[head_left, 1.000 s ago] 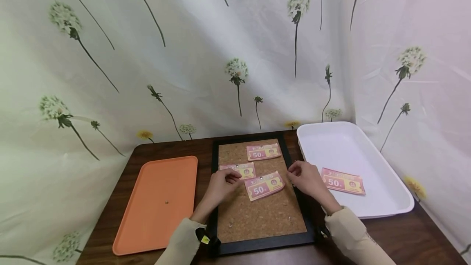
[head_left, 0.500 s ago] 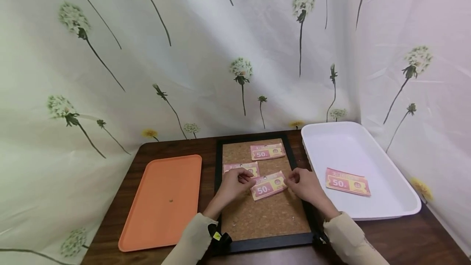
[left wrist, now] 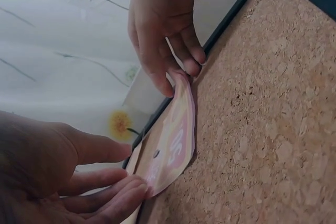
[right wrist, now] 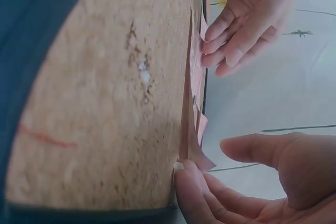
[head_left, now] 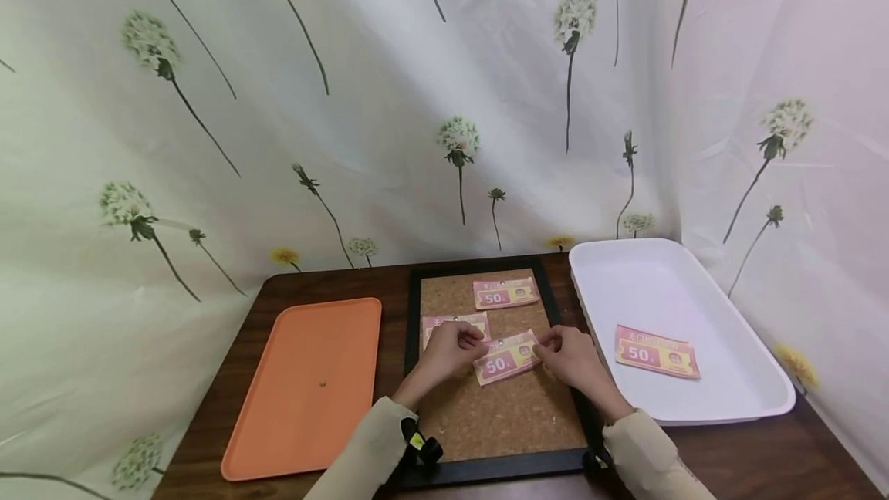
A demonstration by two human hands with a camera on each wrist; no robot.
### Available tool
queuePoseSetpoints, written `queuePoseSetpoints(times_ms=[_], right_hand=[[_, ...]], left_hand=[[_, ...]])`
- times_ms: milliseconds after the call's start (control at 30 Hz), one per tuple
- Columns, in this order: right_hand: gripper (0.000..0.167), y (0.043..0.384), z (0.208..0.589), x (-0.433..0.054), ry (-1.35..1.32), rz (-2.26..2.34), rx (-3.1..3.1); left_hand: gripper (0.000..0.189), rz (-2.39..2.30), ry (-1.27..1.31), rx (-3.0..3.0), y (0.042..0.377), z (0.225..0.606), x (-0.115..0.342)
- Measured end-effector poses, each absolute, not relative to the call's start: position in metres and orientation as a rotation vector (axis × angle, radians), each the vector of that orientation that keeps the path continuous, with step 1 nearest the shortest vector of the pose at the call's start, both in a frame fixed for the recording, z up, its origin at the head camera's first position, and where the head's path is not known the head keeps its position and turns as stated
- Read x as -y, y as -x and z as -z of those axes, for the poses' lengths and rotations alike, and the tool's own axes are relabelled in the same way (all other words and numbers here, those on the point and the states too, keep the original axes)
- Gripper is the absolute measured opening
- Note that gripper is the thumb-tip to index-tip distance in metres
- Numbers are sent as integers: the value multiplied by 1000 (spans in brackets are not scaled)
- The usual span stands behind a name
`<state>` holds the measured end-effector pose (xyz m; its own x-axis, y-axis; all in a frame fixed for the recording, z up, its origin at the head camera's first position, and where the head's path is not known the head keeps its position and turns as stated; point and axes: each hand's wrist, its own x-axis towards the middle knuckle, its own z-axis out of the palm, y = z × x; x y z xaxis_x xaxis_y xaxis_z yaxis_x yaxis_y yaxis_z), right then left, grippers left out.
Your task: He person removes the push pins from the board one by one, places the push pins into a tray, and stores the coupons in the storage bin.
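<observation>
A pink and yellow coupon printed with 50 lies tilted on a black-framed cork board, a small pin at its top edge. My left hand has its fingertips at the coupon's left end, thumb apart. At the opposite end is my right hand. In the right wrist view, its fingers touch beneath the coupon's corner, while the thumb stands off. The left wrist view shows the coupon's ends bowed up from the cork. A second coupon, partly behind my left hand, and a third coupon lie farther up.
To the left, an orange tray bears a small pin. A deep white tray stands right of the board, holding one coupon. Patterned cloth hangs behind the dark wooden table.
My right hand has moved left from the board's frame onto the coupon's right end. My left hand has shifted slightly right along the near coupon's left end. The head view has shifted a little.
</observation>
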<state>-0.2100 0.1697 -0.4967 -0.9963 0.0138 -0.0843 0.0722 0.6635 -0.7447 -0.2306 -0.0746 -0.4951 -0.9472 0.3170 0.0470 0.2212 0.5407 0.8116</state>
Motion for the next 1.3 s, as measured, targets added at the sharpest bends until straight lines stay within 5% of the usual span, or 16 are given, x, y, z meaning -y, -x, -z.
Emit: queuePoseSetpoints(times_ms=[1300], right_hand=[[22,222,501,-169,-152,1365,-2679]], left_hand=[[17,-1347,-387,-2652,247,499,46]])
